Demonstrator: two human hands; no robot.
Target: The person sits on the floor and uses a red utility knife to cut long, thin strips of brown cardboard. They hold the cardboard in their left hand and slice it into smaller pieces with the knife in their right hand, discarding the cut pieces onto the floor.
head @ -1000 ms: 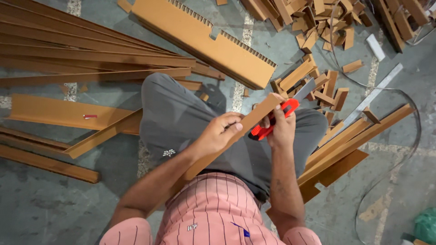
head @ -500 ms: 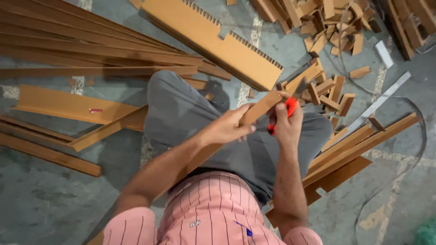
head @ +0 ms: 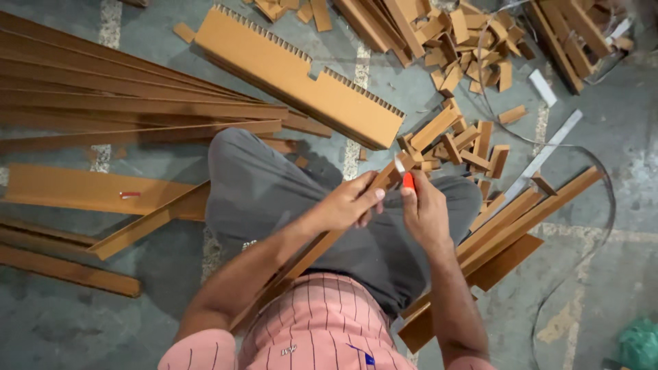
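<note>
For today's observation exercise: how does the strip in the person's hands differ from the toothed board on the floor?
The strip is narrow with plain edges; the toothed board is wide with a notched edge. The strip is held over the lap by the left hand, with the right hand at its end; the toothed board lies untouched on the floor. Both are the same brown material.
</note>
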